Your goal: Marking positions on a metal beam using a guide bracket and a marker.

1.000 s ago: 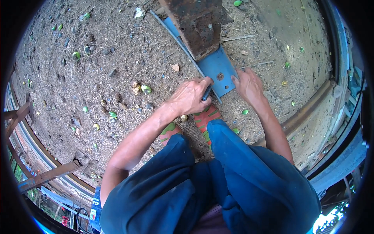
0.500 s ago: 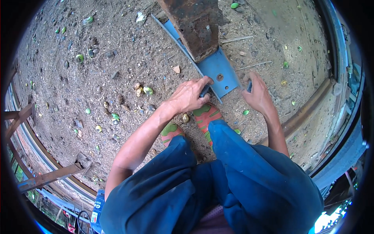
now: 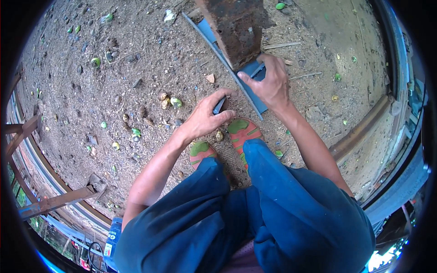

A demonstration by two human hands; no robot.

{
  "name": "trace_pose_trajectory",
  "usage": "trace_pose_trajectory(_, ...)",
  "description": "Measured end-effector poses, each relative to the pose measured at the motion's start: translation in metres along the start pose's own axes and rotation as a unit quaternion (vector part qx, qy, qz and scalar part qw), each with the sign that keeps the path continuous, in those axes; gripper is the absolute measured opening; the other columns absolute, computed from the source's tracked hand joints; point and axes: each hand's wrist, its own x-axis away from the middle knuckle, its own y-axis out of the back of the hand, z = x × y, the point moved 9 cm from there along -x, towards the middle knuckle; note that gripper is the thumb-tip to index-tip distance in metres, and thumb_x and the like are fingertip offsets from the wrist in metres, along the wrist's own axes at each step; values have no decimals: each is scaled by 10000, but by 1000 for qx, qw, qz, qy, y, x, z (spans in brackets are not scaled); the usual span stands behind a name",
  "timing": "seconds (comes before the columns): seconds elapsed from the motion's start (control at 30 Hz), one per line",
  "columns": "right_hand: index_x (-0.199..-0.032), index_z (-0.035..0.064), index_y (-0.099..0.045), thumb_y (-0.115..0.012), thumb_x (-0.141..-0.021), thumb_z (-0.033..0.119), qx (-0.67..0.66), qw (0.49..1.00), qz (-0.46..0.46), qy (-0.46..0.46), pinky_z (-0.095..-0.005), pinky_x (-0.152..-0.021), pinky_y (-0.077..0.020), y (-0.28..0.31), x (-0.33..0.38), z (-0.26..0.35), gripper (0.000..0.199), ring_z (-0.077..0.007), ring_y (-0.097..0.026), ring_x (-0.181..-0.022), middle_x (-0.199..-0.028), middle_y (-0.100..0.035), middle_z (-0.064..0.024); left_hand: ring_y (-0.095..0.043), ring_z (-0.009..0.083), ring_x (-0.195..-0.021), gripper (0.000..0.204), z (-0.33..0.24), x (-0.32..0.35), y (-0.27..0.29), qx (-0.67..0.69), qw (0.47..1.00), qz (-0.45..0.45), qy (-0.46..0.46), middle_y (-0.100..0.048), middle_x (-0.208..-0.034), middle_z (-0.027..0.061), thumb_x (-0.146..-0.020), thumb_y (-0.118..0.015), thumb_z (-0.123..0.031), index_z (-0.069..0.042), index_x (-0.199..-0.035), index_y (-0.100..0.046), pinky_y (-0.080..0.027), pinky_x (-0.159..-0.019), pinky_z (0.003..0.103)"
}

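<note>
left hand [image 3: 205,119] pinching dark tool [image 3: 219,106]; right hand [image 3: 269,84] spread on blue plate [image 3: 255,91]

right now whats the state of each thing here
left hand: closed on a small dark tool
right hand: resting on the blue plate, fingers spread
blue plate: flat on the dirt, partly under the rusty block
rusty block: sitting on the plate
shoes: planted on the ground
</note>
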Motion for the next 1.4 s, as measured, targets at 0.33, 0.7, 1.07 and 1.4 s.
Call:
trace_pose_trajectory(0.33, -1183, 32, -562, -893, -742, 279, 6, 1000, 27, -10, -465, -864, -561, -8, -1, -3, 605, -401, -620, -1054, -1186, -536, -199, -611, 228, -898, 491, 17, 19, 22, -9, 997, -41, 63, -612, -920, 89, -843, -739, -202, -108, -1305, -598, -504, -837, 405)
trace_pose_trajectory(0.7, -1224, 26, -579, -856, -738, 123, -24, 999, 35, -18, -464, -897, -562, -12, 12, -11, 568, -412, -628, -1079, -1227, -536, -216, -619, 253, -937, 470, 15, 11, 15, -21, 998, -17, 48, -615, -963, 109, -839, -733, -201, -96, -1276, -595, -500, -880, 415)
trace_pose_trajectory(1.07, -1230, -8, -549, -848, -769, 126, -70, 996, -8, -62, -400, -810, -576, -17, 5, -11, 565, -286, -654, -889, -1191, -525, -183, -626, 255, -931, 469, 23, 16, 20, -24, 998, -32, 38, -620, -947, 108, -837, -737, -201, -97, -1273, -597, -508, -870, 421)
trace_pose_trajectory(1.4, -1236, -10, -523, -840, -768, 84, -88, 995, -4, -56, -402, -822, -574, -19, 5, -11, 573, -293, -651, -907, -1269, -501, -198, -620, 249, -897, 473, 22, 14, 20, -20, 998, -28, 59, -614, -922, 104, -832, -734, -189, -95, -1273, -596, -509, -846, 417)
